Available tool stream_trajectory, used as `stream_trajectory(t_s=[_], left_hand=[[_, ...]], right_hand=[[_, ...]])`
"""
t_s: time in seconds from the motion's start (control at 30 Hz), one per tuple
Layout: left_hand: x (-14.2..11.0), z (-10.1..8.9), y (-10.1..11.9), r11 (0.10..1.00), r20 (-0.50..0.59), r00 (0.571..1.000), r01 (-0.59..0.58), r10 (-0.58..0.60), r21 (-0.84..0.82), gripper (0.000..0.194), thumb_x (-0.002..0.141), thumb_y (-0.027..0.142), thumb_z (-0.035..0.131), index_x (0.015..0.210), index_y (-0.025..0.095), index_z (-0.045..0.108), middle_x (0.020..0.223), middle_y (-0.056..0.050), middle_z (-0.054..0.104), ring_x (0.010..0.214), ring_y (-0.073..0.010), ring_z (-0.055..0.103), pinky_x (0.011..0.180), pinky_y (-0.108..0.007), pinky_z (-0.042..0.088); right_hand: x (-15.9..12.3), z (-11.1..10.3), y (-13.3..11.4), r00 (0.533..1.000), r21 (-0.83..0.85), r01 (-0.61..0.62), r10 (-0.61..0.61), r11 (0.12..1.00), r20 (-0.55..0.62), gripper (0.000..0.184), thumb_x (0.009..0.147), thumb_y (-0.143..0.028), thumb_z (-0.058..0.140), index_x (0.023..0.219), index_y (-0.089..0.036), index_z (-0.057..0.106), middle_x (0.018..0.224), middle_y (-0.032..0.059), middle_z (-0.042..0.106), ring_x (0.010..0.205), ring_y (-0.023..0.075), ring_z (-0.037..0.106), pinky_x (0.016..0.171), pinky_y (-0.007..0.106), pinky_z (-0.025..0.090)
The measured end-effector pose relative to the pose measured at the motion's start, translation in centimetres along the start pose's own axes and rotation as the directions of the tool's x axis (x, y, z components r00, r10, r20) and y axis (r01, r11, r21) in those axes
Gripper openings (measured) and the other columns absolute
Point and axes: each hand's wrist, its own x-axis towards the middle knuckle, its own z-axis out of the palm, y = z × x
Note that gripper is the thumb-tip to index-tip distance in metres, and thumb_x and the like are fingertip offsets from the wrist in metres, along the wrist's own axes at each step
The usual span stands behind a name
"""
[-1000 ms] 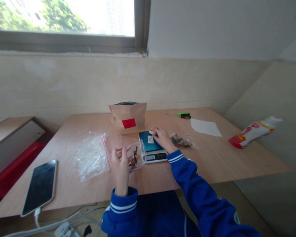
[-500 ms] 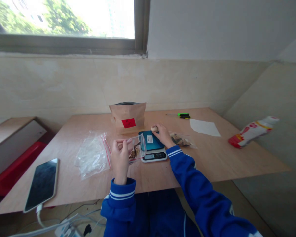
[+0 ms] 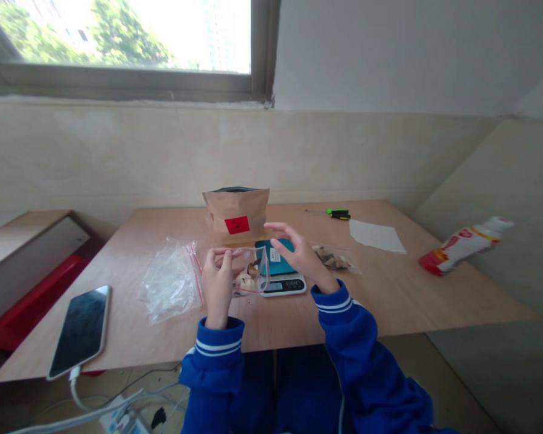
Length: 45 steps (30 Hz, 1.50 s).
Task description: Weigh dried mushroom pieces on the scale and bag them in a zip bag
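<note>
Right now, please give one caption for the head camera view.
Left hand holds a clear bag; open right hand hovers over a scale.

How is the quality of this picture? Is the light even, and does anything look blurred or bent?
Head view: the window is mostly blown out to white, while the wall is dim; small glints on the clear bags; the bottle looks stretched, probably by the wide lens; the scale has a display too soft to read.
</note>
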Motion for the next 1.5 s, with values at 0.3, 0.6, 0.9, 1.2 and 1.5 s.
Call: stream_trajectory(t_s=[0.3,0.6,0.9,1.2,1.5], left_hand=[[1.0,1.4,1.2,0.979,0.243,0.959,0.176,-0.146,-0.106,0.023,0.069,0.036,0.069,0.078,0.016,0.061,0.093,-0.009,0.074,0.087,-0.0269,0.072,0.062,-0.033,0.058],[-0.6,1.2,-0.6,0.948,0.364,0.931,0.091,0.028,-0.306,0.044,0.09,0.051,0.048,0.107,0.014,0.066,0.123,-0.014,0.067,0.119,-0.0243,0.06,0.106,-0.039,0.042],[-4.3,0.7,-2.7,0.973,0.528,0.819,-0.16,0.224,-0.165,0.062,0.074,0.059,0.068,0.121,0.019,0.062,0.133,-0.016,0.06,0.121,-0.0285,0.058,0.101,-0.04,0.047],[-5.2,1.2,-1.8,0.973,0.038,0.979,-0.201,0.198,0.109,0.027,0.085,0.045,0.059,0.091,0.021,0.072,0.089,-0.004,0.075,0.081,-0.0185,0.069,0.071,-0.027,0.056],[-5.2,0.3,1.6,0.891,0.145,0.939,-0.343,0.313,0.297,0.024,0.082,0.044,0.064,0.082,0.023,0.075,0.084,-0.002,0.075,0.081,-0.0195,0.068,0.073,-0.028,0.053]], right_hand=[[-3.5,-0.4,3.0,0.955,0.202,-0.22,0.168,0.954,0.245,0.056,0.074,-0.028,0.075,0.127,-0.028,0.055,0.134,0.0044,0.058,0.123,0.0221,0.055,0.105,0.038,0.045],[-4.7,1.1,3.1,0.782,0.515,-0.149,0.419,0.844,-0.461,0.026,0.073,-0.042,0.075,0.081,-0.02,0.062,0.079,0.0001,0.068,0.077,0.0156,0.065,0.079,0.03,0.053],[-7.7,5.2,4.0,0.503,0.72,-0.151,0.68,0.677,-0.534,0.035,0.067,-0.044,0.077,0.084,-0.019,0.06,0.081,0.0025,0.072,0.072,0.0187,0.068,0.066,0.031,0.053],[-8.1,4.3,2.8,0.706,0.713,-0.235,0.62,0.661,-0.342,0.039,0.078,-0.052,0.066,0.097,-0.019,0.061,0.094,0.0064,0.075,0.085,0.0215,0.071,0.075,0.034,0.055],[-8.7,3.7,2.5,0.775,0.656,-0.242,0.55,0.715,-0.313,0.039,0.081,-0.053,0.065,0.103,-0.021,0.066,0.098,0.0073,0.076,0.092,0.0239,0.072,0.083,0.039,0.056]])
